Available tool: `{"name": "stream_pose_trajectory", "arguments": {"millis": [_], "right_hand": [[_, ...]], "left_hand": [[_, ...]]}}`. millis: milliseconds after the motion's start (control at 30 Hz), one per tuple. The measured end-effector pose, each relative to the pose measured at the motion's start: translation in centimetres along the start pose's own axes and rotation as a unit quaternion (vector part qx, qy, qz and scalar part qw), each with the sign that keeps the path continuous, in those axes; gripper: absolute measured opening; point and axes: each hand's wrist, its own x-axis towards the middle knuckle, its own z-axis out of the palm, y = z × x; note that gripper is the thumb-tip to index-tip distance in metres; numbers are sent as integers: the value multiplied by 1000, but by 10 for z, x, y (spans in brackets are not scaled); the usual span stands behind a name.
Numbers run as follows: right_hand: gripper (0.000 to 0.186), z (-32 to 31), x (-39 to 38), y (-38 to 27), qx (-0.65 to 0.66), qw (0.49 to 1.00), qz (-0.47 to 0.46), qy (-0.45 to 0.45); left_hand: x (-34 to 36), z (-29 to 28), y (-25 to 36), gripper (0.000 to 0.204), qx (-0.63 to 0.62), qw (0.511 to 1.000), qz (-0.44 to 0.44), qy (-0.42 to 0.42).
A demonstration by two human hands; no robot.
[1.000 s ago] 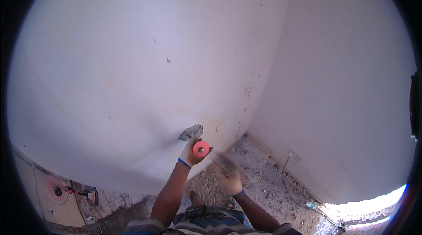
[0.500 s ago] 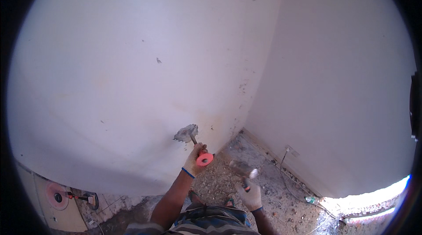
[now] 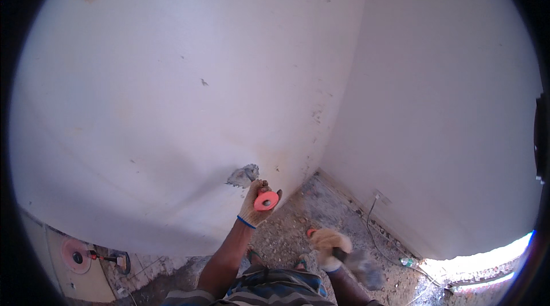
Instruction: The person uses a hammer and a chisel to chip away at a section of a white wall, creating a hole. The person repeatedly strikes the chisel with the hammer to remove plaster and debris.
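Note:
My left hand (image 3: 252, 206), in a knitted glove with a blue cuff, is closed around a chisel (image 3: 266, 201) with a round red hand guard. The chisel's tip points to a chipped grey patch (image 3: 242, 176) low on the white wall; my hand hides most of its shaft, so I cannot tell if the tip touches. Lower and to the right, my gloved right hand (image 3: 330, 244) grips a hammer (image 3: 366, 271). Its head is smeared by motion below and right of the hand, and the red end of its handle shows on the other side.
A second white wall (image 3: 435, 105) meets the first in a corner on the right. Rubble covers the floor (image 3: 281, 240) around my feet. A cable (image 3: 371, 231) runs down from a wall socket (image 3: 381, 197). At lower left stands a pink disc-shaped object (image 3: 75, 256); a bright opening is at lower right.
My right hand has turned, swinging the hammer head from beyond the hand to below and right of it, away from the chisel. My left hand and the chisel have tilted slightly.

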Motion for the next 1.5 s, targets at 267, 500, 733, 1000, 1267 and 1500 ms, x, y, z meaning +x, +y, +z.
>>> {"name": "stream_pose_trajectory", "arguments": {"millis": [267,500,733,1000,1267,1500], "right_hand": [[32,41,-45,86,-348,838,377,-186],[35,2,-56,27,-316,809,432,-244],[39,8,-54,6,-204,873,432,-98],[29,3,-51,46,41,953,244,-172],[43,27,-69,80,-293,815,462,-190],[47,-42,-100,1,-306,738,583,-149]], "left_hand": [[22,-26,24,15,89,993,65,40],[-26,-38,22,18,203,978,-18,49],[-34,-34,19,18,174,983,24,57],[-24,-29,19,24,99,995,13,-28],[-21,-46,28,32,200,978,1,67],[-55,-98,12,27,254,951,2,175]]}}
